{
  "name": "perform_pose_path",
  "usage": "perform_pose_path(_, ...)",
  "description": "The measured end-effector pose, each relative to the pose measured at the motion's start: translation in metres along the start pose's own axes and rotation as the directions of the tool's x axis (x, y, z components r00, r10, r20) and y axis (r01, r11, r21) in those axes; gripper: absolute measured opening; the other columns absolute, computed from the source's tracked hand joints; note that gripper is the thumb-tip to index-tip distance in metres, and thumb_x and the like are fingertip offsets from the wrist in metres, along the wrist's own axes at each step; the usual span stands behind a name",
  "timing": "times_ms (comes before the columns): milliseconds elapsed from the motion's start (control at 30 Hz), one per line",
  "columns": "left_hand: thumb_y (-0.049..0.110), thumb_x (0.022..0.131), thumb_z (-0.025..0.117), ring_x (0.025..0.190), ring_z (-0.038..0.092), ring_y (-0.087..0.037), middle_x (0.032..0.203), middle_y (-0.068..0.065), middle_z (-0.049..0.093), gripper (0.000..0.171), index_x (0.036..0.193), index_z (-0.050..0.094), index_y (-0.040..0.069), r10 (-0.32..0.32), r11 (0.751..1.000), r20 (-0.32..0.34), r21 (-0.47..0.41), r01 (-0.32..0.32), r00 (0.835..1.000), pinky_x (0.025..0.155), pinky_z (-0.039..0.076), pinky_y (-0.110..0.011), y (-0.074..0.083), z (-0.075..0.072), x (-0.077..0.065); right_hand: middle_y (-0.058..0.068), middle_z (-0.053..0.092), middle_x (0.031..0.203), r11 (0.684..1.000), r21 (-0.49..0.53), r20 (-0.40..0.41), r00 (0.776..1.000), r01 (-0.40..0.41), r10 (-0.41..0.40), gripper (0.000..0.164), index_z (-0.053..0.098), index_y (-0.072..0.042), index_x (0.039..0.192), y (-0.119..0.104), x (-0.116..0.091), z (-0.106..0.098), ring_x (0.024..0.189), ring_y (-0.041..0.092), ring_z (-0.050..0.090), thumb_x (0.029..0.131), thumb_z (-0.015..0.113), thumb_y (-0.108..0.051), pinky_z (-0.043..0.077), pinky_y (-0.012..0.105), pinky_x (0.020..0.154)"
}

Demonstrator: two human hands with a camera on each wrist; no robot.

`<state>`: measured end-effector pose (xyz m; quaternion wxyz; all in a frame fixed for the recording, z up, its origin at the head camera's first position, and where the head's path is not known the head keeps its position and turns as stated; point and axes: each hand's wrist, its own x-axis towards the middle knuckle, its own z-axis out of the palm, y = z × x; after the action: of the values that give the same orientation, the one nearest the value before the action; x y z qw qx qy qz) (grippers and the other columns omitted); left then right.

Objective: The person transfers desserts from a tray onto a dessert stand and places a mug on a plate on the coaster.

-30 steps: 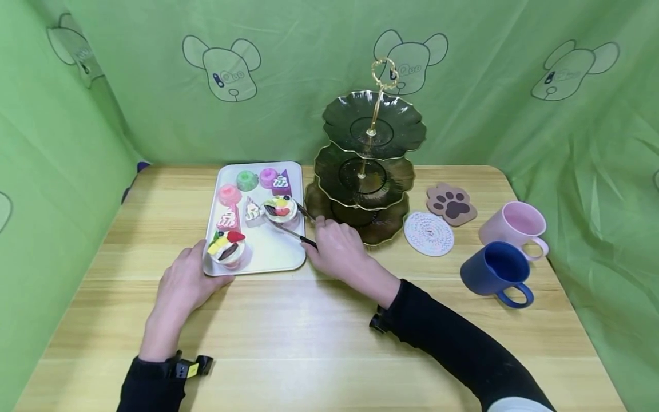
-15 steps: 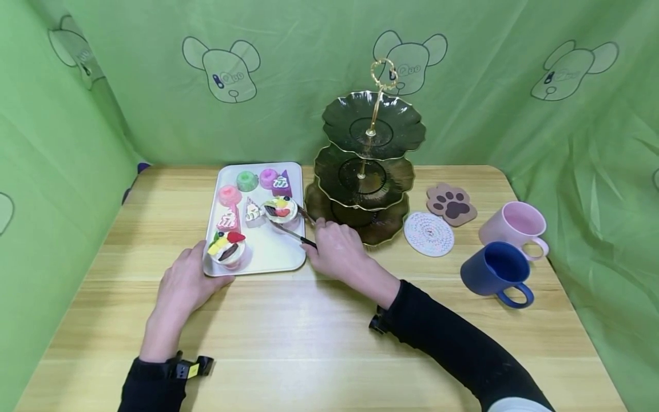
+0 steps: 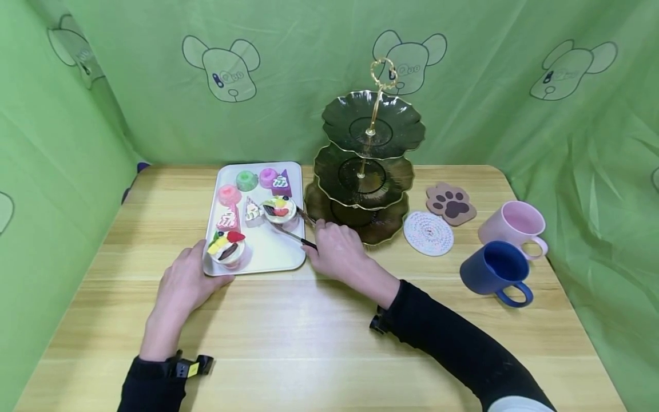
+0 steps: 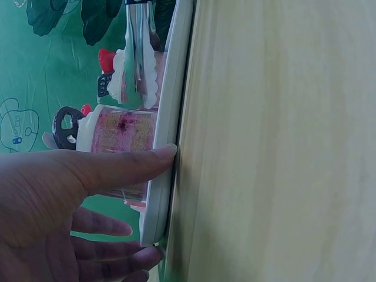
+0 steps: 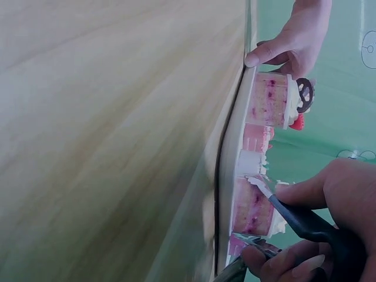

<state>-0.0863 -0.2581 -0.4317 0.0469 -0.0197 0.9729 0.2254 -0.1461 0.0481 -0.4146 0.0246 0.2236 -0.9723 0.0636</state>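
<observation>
A white tray (image 3: 273,252) holds several small toy-like desserts. My left hand (image 3: 184,280) holds its near left corner, the thumb (image 4: 132,167) along the front rim and the fingers at the left side. My right hand (image 3: 340,247) grips black-handled metal tongs (image 5: 308,222). The tongs' two arms straddle a fruit-topped dessert cup (image 3: 280,210) at the tray's right side. In the right wrist view, their tips lie at the sides of this cup, which sits on the tray. Another fruit-topped dessert cup (image 3: 226,250) stands by my left hand.
A dark three-tier stand (image 3: 360,200) with a gold handle rises right of the tray. Farther right lie a round coaster (image 3: 429,233) and a paw-print coaster (image 3: 451,204), then a pink mug (image 3: 509,226) and a blue mug (image 3: 494,269). Green cloth (image 3: 309,34) hangs around the table.
</observation>
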Motion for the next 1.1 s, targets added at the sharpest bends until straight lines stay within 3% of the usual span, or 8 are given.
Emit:
perform_pose_path(667, 0.031, 0.081, 0.093, 0.113, 0.057, -0.052, 0.130, -0.040, 0.055, 0.098, 0.150, 0.041, -0.013, 0.009, 1.000, 0.005, 0.010, -0.009, 1.000, 0.088, 0.051, -0.067, 0.001, 0.001, 0.001, 0.016, 0.075, 0.099, 1.000, 0.014, 0.029, 1.000, 0.004, -0.004, 0.071, 0.061, 0.004, 0.141, 0.004, -0.009, -0.005, 0.083, 0.035, 0.074, 0.099, 0.070, -0.052, 0.060, 0.045, 0.063)
perform_pose_path(1100, 0.033, 0.081, 0.093, 0.112, 0.058, -0.053, 0.128, -0.040, 0.055, 0.098, 0.150, 0.041, -0.013, 0.000, 1.000, 0.018, 0.027, -0.001, 1.000, 0.086, 0.051, -0.067, 0.001, 0.001, 0.000, 0.011, 0.069, 0.082, 0.999, 0.040, -0.082, 0.997, 0.017, -0.014, 0.065, 0.066, 0.003, 0.132, 0.016, -0.031, -0.024, 0.068, 0.033, 0.071, 0.096, 0.075, -0.050, 0.056, 0.045, 0.055)
